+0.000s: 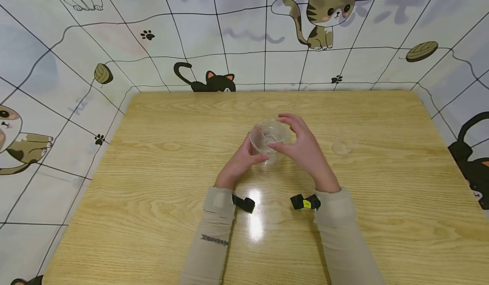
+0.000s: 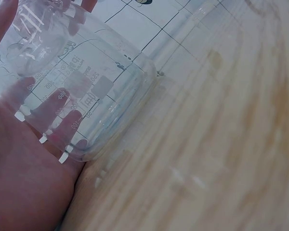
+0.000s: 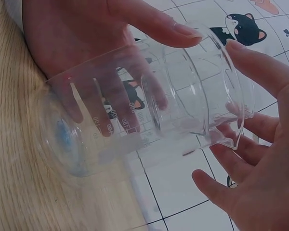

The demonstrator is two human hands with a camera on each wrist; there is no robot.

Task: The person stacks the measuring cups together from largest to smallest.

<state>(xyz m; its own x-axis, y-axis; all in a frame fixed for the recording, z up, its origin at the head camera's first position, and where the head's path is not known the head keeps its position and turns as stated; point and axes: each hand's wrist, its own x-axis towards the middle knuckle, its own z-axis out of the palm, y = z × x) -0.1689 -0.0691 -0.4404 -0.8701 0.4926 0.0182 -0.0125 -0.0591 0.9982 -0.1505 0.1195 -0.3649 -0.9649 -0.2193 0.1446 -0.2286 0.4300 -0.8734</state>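
A clear graduated glass beaker (image 3: 103,151) stands on the wooden table in front of me. In its mouth sits a smaller clear glass vessel (image 3: 176,89), seen nested inside through the wall; whether it is also a beaker is hard to tell. My left hand (image 1: 241,159) wraps round the beaker's side, thumb in front and fingers behind the glass, as the left wrist view shows. At the top, my right hand (image 1: 305,147) holds the smaller vessel by its rim between thumb and fingers. The other right fingers spread beside the glass.
To the right of my right hand, another clear, faint transparent object (image 1: 344,145) rests on the wooden table (image 1: 160,157). Walls with cat drawings and a grid pattern (image 1: 244,34) enclose the table's back and sides.
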